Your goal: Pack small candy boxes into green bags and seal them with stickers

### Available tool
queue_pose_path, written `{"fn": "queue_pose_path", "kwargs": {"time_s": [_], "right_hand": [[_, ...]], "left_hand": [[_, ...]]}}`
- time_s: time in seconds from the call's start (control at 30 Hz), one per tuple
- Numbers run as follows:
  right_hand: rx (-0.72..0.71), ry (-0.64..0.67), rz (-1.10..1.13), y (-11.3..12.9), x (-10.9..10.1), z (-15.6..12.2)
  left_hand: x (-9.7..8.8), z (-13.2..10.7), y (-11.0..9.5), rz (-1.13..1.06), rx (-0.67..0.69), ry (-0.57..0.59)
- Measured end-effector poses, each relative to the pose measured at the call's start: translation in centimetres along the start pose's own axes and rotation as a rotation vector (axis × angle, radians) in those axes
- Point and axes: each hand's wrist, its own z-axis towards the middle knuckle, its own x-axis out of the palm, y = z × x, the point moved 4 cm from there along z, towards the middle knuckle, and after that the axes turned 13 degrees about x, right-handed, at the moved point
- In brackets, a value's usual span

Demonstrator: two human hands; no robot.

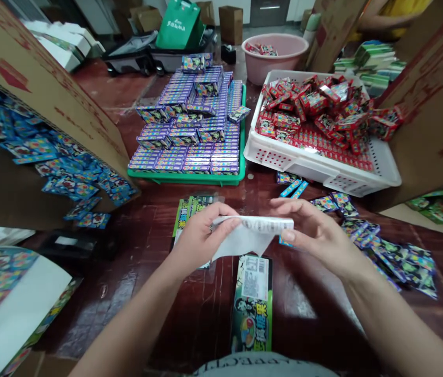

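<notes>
My left hand (pixel 201 235) pinches the left end of a folded or rolled white paper sheet (pixel 266 225) with printed marks, and a loose flap hangs below it. My right hand (pixel 315 230) curls round the sheet's right end, thumb beneath and fingers above. Under the hands a flat green and black candy box (pixel 254 319) with a white label lies on the dark red table. Another green printed package (pixel 190 209) is partly hidden behind my left hand. Several small blue and purple candy packets (pixel 394 256) are scattered right of my right hand.
A green tray (pixel 190 178) holds stacked purple candy boxes. A white basket (pixel 284 159) is heaped with red boxes, and a pink tub (pixel 274 44) stands behind it. Tall cardboard boxes (pixel 68 78) flank the table. Blue packets (pixel 72 173) spill at left. Another person's arm (pixel 382 21) shows top right.
</notes>
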Motion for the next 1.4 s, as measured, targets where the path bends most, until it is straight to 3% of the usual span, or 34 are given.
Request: {"fn": "queue_pose_path", "kwargs": {"time_s": [0.07, 0.13, 0.27, 0.37, 0.5, 0.73, 0.9, 1.03, 1.27, 1.4], "right_hand": [[0.116, 0.078, 0.107, -0.9, 1.1, 0.8], [0.169, 0.031, 0.134, -2.0, 1.5, 1.8], [0.086, -0.158, 0.089, -3.3, 1.4, 3.4], [0.056, -0.152, 0.059, -3.4, 1.6, 4.2], [0.058, -0.136, 0.067, -3.0, 1.8, 5.0], [0.050, -0.192, -0.079, -2.2, 0.6, 6.7], [0.157, -0.056, 0.145, -3.0, 0.4, 7.4], [0.117, -0.082, 0.216, -3.7, 0.1, 7.3], [0.068, -0.125, -0.055, -4.1, -0.4, 7.3], [0.054, -0.043, -0.134, -3.3, -1.5, 8.1]], "left_hand": [[0.5, 0.2, 0.3, 0.008, -0.043, -0.024], [0.9, 0.3, 1.0, -0.021, -0.068, -0.053], [1.2, 0.4, 2.9, -0.246, -0.149, -0.170], [1.3, 0.7, 3.9, -0.368, -0.186, -0.259], [1.5, 1.7, 4.3, -0.459, -0.199, -0.282], [1.2, 2.2, 6.2, -0.407, -0.282, -0.350], [1.2, 2.0, 7.7, -0.465, -0.323, -0.403], [1.3, 2.1, 8.1, -0.520, -0.295, -0.381], [1.4, 1.5, 8.7, -0.482, -0.345, -0.396], [1.1, 1.4, 9.0, -0.423, -0.350, -0.393]]}}
